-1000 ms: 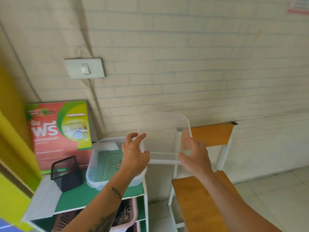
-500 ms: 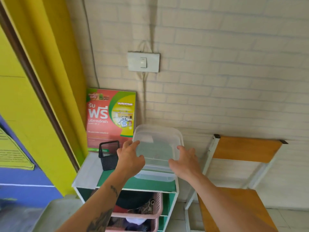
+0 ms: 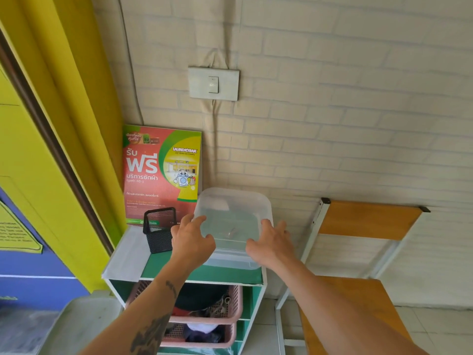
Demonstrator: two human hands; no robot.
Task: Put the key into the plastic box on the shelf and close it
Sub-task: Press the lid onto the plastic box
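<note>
Key (image 3: 231, 232) shows as a small pale metal shape through the clear lid (image 3: 231, 213), lying on the bottom of the plastic box (image 3: 230, 262), so I judge the first half of the task done and the closing in hand. The box sits on the green top of the shelf (image 3: 202, 275), at its right end, with a black mesh pen holder (image 3: 159, 229) just beside it on the left and a red laundry poster (image 3: 161, 172) propped against the brick wall behind. I have my left hand (image 3: 190, 242) on the near left corner of the lid and my right hand (image 3: 271, 243) on the near right corner, each grip spread flat with fingers extended rather than curled around anything; neither is clasping the lid, both are laid on it. I hold them at opposite corners, I think, so that pressure comes down evenly and the rim seats all round. Whether the lid has snapped home I cannot tell. The key lies between my two hands and a little beyond them, under the lid, touching neither. A wooden chair (image 3: 368, 219) stands to the right of the shelf.
</note>
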